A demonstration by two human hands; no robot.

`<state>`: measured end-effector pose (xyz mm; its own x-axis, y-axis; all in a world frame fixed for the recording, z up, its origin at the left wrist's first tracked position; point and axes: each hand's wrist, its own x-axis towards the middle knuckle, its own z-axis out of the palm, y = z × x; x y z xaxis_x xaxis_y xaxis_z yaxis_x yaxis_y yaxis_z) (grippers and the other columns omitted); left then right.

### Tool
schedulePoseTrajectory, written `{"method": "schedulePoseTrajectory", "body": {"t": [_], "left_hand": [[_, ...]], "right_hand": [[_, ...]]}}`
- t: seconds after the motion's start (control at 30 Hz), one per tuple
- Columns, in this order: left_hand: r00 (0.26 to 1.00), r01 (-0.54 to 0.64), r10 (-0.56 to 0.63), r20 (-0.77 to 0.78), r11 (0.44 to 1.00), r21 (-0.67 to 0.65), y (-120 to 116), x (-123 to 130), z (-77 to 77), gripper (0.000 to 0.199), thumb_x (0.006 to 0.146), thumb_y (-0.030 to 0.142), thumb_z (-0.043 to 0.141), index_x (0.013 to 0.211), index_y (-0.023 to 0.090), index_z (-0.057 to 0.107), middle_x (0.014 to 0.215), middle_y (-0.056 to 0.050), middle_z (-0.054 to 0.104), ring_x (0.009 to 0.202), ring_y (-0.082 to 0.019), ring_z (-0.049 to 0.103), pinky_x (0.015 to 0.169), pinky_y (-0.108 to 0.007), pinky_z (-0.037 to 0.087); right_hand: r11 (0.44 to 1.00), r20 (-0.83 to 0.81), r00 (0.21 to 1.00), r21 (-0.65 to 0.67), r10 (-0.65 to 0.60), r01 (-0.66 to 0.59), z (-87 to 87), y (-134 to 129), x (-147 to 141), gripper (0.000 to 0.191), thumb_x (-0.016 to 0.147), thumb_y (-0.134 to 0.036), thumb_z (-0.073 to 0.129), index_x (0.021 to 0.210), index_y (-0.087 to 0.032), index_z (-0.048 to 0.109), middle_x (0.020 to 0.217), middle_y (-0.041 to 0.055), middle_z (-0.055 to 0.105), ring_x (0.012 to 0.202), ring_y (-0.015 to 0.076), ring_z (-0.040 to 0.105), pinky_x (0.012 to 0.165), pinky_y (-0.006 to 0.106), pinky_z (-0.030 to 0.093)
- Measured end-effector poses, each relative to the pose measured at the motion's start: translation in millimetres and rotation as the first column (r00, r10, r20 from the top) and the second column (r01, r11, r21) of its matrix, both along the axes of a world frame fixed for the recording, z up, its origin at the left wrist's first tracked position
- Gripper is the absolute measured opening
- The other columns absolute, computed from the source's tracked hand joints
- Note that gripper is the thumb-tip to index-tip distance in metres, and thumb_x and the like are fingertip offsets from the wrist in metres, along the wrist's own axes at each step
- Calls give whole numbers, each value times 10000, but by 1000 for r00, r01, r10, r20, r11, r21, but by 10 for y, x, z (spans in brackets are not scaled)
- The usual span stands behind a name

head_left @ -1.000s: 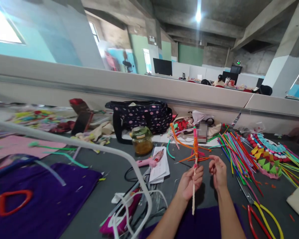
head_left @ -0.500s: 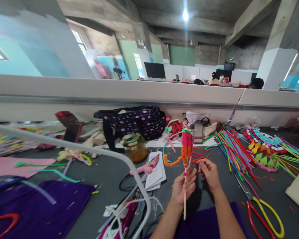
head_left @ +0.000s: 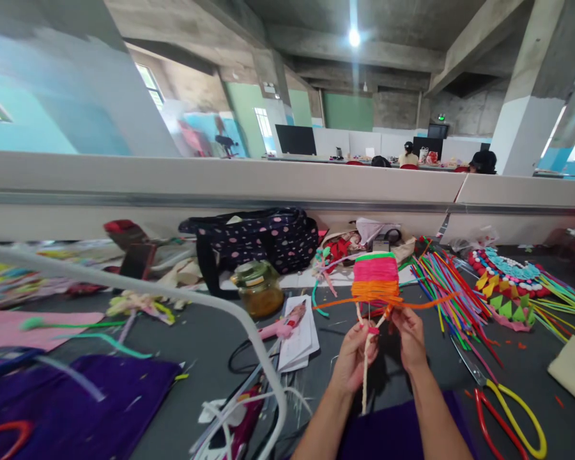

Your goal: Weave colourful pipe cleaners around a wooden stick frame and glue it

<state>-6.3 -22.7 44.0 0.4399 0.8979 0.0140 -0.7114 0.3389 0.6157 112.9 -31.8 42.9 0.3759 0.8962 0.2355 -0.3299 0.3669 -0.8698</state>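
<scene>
Rising above the right-hand part of the dark worktop [head_left: 206,351], the wrapped panel [head_left: 375,276] looks well advanced: most of its face appears filled, while the pale fork at its near end is bare, and tidying the ends seems left to do. It is flat and squarish, held upright, banded green, then pink, then orange. The left hand [head_left: 357,351] is closed round the pale stem [head_left: 365,383] near the fork; the right hand [head_left: 411,333] pinches the panel's near right corner, its exact grip hidden. Loose orange ends [head_left: 431,305] stick out left and right. Smallest, a reddish-pink band [head_left: 373,331] sits where the fork begins.
</scene>
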Motion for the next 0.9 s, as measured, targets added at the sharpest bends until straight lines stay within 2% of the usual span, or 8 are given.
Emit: {"method": "schedulePoseTrajectory", "body": {"t": [0.1, 0.2, 0.27, 0.37, 0.47, 0.67, 0.9], "left_hand": [[984, -122, 122, -133, 992, 15, 22, 27, -20, 262, 669, 294, 757, 736, 145, 553, 528, 50, 533, 353, -30, 413, 334, -132, 351], [935, -219, 232, -268, 973, 78, 25, 41, -33, 275, 666, 338, 756, 734, 146, 570, 513, 43, 556, 374, -54, 460, 356, -150, 389], [895, -277, 302, -327, 953, 121, 24, 45, -42, 283, 661, 358, 756, 742, 150, 581, 503, 44, 563, 381, -61, 471, 372, -157, 400], [852, -341, 373, -367, 928, 151, 27, 50, -55, 307, 639, 388, 762, 747, 159, 587, 507, 47, 572, 383, -62, 469, 383, -161, 397], [831, -369, 401, -386, 916, 157, 33, 56, -61, 340, 610, 420, 768, 735, 160, 588, 527, 37, 587, 386, -66, 470, 385, -169, 394], [808, -369, 409, -423, 912, 178, 30, 75, -73, 344, 604, 435, 764, 730, 160, 601, 526, 38, 572, 398, -76, 481, 395, -176, 393], [800, -386, 431, -417, 902, 191, 24, 107, -98, 325, 612, 411, 763, 727, 153, 605, 530, 28, 591, 414, -79, 495, 415, -179, 392]], "right_hand": [[997, 25, 997, -19, 73, -73, 18, -8, -11, 230, 698, -287, 672, 906, -193, 695, 859, 43, 679, 688, 153, 570, 566, 227, 424], [990, 94, 987, -63, 133, -127, 42, -33, -19, 223, 720, -272, 651, 919, -183, 696, 870, 48, 692, 775, 176, 602, 628, 235, 442], [987, 125, 981, -76, 149, -140, 47, -44, -24, 214, 741, -291, 642, 919, -183, 690, 833, 34, 687, 757, 168, 603, 631, 232, 440], [984, 161, 971, -69, 174, -165, 27, -44, -40, 150, 752, -317, 640, 806, -180, 673, 734, 4, 655, 652, 137, 570, 596, 221, 426], [980, 163, 967, -70, 196, -187, -20, -22, -67, 154, 760, -335, 637, 750, -182, 635, 655, -21, 612, 573, 110, 521, 559, 210, 405], [990, 191, 974, -101, 120, -102, -115, 33, -113, 252, 756, -404, 647, 678, -171, 591, 562, -35, 564, 490, 92, 462, 490, 203, 360], [994, 203, 977, -101, 62, -42, -139, 32, -129, 253, 762, -383, 648, 647, -169, 578, 575, -25, 578, 505, 94, 497, 496, 203, 399]]}}
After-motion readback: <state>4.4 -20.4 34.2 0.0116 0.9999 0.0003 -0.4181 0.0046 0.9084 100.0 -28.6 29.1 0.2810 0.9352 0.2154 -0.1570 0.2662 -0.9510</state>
